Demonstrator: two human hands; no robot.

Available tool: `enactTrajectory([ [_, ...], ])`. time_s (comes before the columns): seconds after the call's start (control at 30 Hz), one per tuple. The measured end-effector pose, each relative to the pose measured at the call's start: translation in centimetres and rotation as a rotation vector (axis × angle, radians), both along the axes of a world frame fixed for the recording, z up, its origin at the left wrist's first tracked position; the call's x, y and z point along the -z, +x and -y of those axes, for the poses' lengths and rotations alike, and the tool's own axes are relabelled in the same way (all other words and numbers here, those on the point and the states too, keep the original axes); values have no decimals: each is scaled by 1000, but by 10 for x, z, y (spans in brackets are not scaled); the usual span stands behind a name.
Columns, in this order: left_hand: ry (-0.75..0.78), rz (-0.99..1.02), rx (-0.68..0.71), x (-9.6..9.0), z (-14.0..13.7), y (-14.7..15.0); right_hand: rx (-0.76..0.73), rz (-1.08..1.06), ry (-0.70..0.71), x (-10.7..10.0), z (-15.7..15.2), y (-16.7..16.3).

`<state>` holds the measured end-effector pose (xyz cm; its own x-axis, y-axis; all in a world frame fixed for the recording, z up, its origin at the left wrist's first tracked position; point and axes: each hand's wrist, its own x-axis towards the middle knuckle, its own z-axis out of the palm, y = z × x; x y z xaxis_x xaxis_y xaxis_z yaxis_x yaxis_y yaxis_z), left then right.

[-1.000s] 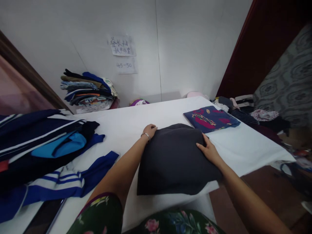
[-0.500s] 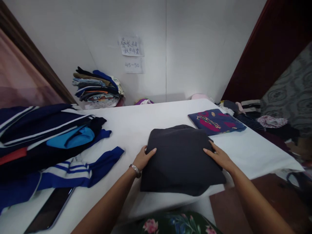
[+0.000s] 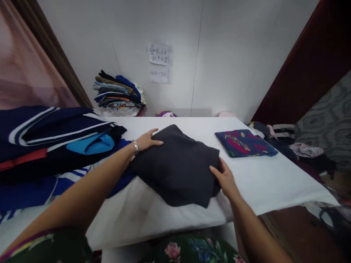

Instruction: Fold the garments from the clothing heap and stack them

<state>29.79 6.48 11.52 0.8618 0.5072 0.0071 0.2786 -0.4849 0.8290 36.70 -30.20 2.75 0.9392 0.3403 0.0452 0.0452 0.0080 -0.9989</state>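
Two edges of the dark garment [image 3: 178,164] are pinched — left grip [image 3: 145,141], right grip [image 3: 226,179] — presumably to keep its layers together.

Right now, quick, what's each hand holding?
Left hand: holding the dark gray cloth at its upper left edge.
Right hand: holding the same cloth at its right edge.

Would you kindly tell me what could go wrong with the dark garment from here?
The dark grey garment, between left hand and right hand, might bunch up if either slips. Its left corner, close to the blue striped garment, could snag. Its lower edge, near the front of the white tablecloth, might slip off.
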Motion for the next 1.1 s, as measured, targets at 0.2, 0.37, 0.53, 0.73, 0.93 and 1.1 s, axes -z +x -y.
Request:
enactTrajectory([
  [0.2, 323, -242, -216, -4, -67, -8, -413, -243, 5, 31, -55, -68],
  [0.37, 399, -78, -115, 42, -18, -36, -391, -96, -18, 27, -32, -43],
  [0.53, 452, -13, 58, 50, 64, -57, -254, 36, -38, 13, -32, 27],
  [0.73, 635, -158, 231, 50, 146, -43, -192, 143, -338, 25, -97, 94],
  [0.93, 692, -312, 89, 58, 146, -28, -223, 181, -364, 43, -143, 110],
  [1.1, 454, -226, -133, 38, 115, -34, -217, 176, -331, 57, -143, 109],
])
